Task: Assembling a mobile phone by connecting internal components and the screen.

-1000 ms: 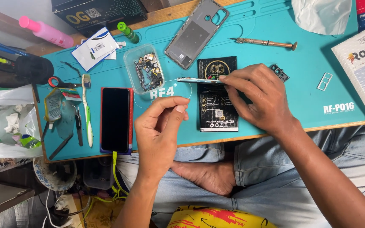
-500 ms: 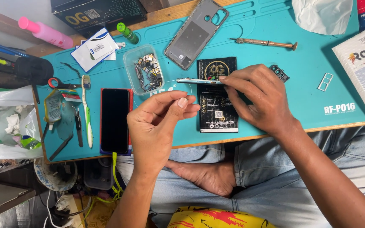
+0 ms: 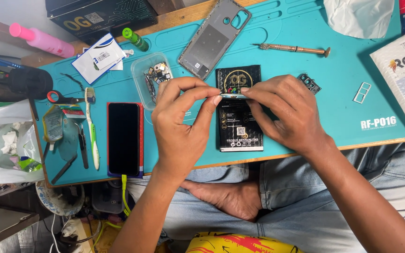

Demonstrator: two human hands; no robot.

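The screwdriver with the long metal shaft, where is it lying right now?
In the head view, the screwdriver lies flat near the far edge of the teal mat, on the right, between the grey phone back cover and the crumpled white bag.

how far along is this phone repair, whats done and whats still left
Done, by the look of it: the grey back cover lies off on the teal mat, and small parts sit in the clear tray. In hand: the left hand and right hand pinch a thin metal tool between fingertips above the black packet. Left: cover, tray parts and camera bezel all lie loose, so reassembly seems pending.
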